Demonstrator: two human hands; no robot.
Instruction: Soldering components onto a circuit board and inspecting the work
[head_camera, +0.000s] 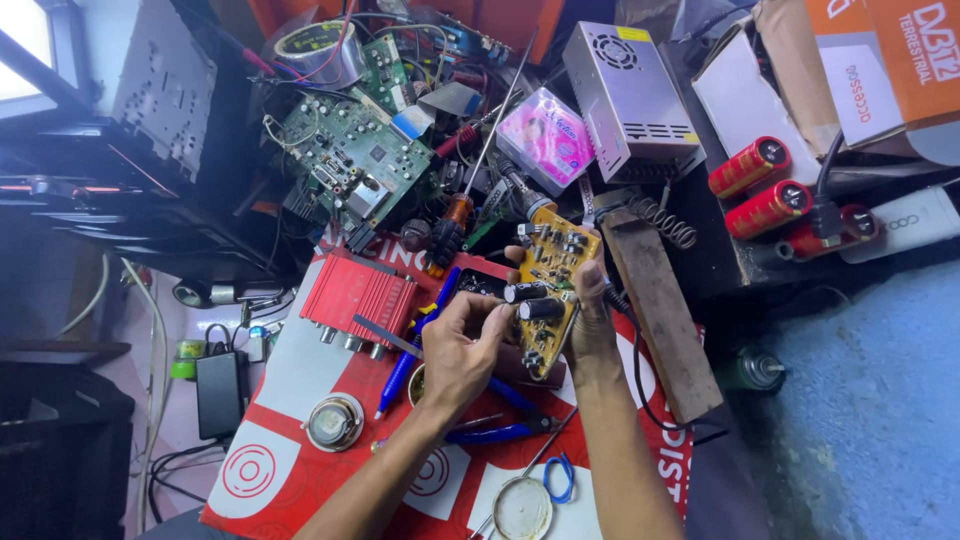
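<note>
Cluttered repair counter (300, 390), red-and-white printed sheet beneath. Yellow circuit board (548, 290) at centre, long axis running 1 to 7 o'clock, gripped along its far edge by right hand (592, 325). Left hand (462, 345) at the board's 9 o'clock, fingertips pinched closed at its black capacitors (530, 300). Red amplifier case (358, 290) further at 9 o'clock.

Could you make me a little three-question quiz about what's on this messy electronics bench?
1. True or false: the right hand holds the yellow circuit board.
2. What does the left hand touch? A) the black cylinders on the board B) the red metal box C) the tape roll
3. What colour are the three big cylinders at the right?

Key: 1 true; 2 A; 3 red.
</note>
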